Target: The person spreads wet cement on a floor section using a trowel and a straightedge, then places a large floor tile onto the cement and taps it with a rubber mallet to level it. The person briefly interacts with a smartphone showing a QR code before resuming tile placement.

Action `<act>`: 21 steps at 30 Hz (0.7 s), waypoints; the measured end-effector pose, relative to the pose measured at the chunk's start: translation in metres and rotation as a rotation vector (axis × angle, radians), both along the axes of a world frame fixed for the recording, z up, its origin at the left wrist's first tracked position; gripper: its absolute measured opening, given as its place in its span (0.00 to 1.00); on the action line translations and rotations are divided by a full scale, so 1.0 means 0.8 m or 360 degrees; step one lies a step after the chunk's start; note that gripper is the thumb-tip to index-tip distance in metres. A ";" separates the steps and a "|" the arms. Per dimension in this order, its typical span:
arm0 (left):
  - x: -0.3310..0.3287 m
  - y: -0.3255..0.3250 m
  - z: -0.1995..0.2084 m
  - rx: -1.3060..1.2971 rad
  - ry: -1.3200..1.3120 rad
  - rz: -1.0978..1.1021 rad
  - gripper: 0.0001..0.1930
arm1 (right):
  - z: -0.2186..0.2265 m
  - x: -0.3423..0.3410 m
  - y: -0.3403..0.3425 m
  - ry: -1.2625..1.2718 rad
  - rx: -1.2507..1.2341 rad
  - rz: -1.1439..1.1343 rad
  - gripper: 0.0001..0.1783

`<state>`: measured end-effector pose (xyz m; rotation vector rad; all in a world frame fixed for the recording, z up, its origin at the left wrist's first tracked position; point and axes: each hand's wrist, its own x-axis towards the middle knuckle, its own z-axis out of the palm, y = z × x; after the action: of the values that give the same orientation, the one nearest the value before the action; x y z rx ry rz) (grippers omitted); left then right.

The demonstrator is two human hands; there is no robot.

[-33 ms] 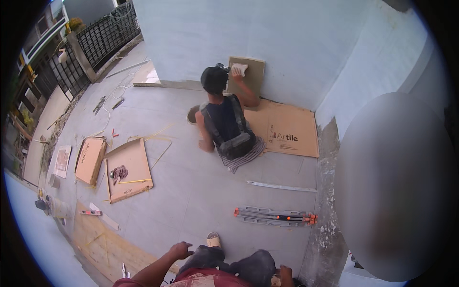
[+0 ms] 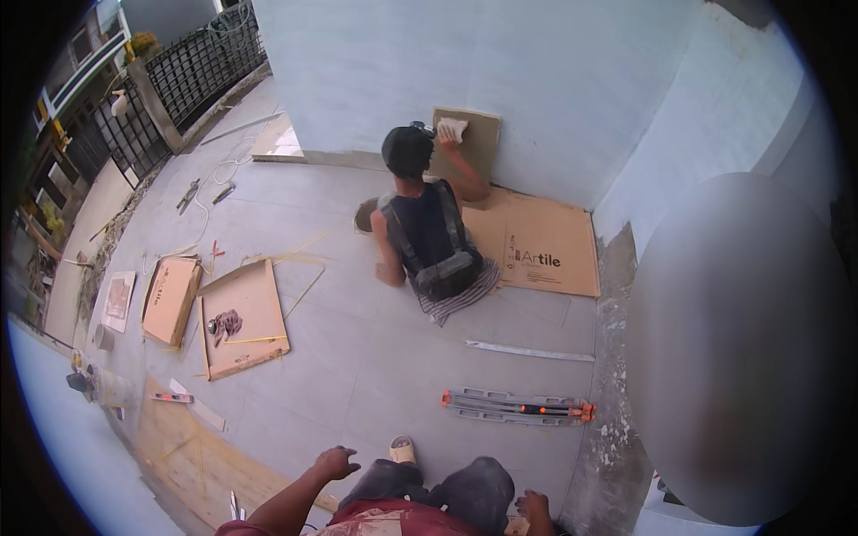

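**Left hand (image 2: 338, 463) loose over the grey floor (image 2: 357, 357), rail-like tool (image 2: 527, 410) lying ahead**

The left hand hangs beside the knee, its grip loosely spread with the fingers a little bent; nothing shows in it. The right hand (image 2: 534, 504) is low at the lower edge, next to the other knee – it is small and blurred there, so I cannot tell how far its grip is open or whether it has hold of anything.

The rail-like tool, long and grey with orange ends, lies flat on the floor ahead of the right hand and well apart from it. Beyond it is a narrow metal strip (image 2: 529, 352). Just beside the left hand, a beige sandal (image 2: 404, 451) is on the person's foot.

To the left, a wooden board (image 2: 210, 456) lies on the floor, with a red tool (image 2: 172, 397) near its far end. Farther on, an open cardboard tray (image 2: 255, 308) holds a dark cloth (image 2: 230, 326), and a cardboard box (image 2: 170, 302) lies next to it.

A co-worker (image 2: 427, 219) sits near the wall (image 2: 572, 98) – the co-worker's right hand (image 2: 446, 137) holds a white cloth (image 2: 457, 127) against a square panel (image 2: 483, 147) leaning there. A flat cardboard sheet (image 2: 545, 228) lies to the co-worker's right.
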<state>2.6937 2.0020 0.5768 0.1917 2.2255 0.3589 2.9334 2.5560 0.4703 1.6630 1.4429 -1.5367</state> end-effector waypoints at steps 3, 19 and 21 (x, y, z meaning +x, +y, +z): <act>-0.079 -0.055 0.006 -0.0049 0.0115 0.0211 0.31 | 0.066 -0.143 -0.045 0.0001 -0.0065 0.0131 0.23; -0.303 -0.136 0.021 0.0284 -0.0067 0.1635 0.34 | 0.035 -0.722 -0.095 0.0138 -0.0159 0.0521 0.23; -0.352 -0.138 0.026 0.0364 -0.0091 0.1792 0.33 | 0.047 -0.815 -0.106 0.0318 -0.0121 0.0659 0.23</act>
<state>2.4124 1.8912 0.5978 -0.9772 2.0228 1.1845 2.2817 2.4711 0.5076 1.1007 1.6798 -1.5231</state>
